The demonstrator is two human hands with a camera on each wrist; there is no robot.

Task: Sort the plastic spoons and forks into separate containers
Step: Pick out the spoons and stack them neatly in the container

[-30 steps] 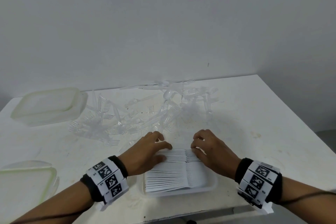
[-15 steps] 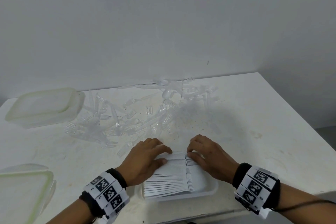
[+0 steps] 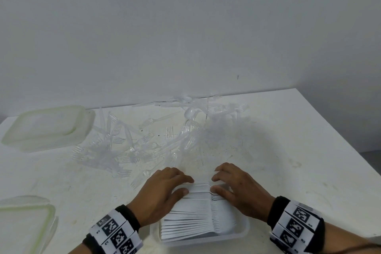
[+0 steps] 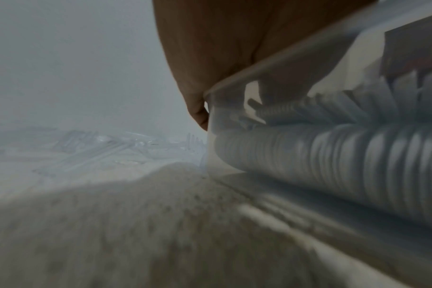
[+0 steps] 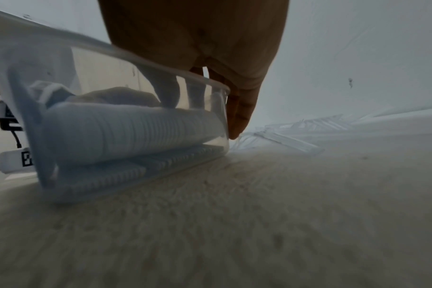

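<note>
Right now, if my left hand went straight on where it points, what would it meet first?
Likely the right hand, gripping the same spoon container just across; missing it, the loose clear forks beyond. Depth is unclear.

Bare indoor rm, type unclear: blank wall (image 3: 185, 27), stained white table (image 3: 288, 140).

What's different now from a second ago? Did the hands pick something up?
Not much! The left hand and right hand came a bit closer together and seem to have slid the container of white spoons slightly toward the person, though the camera tipped too. Nothing was picked up or let go: both hands keep gripping its far end. The clear forks, lidded box and loose lid stayed put.
</note>
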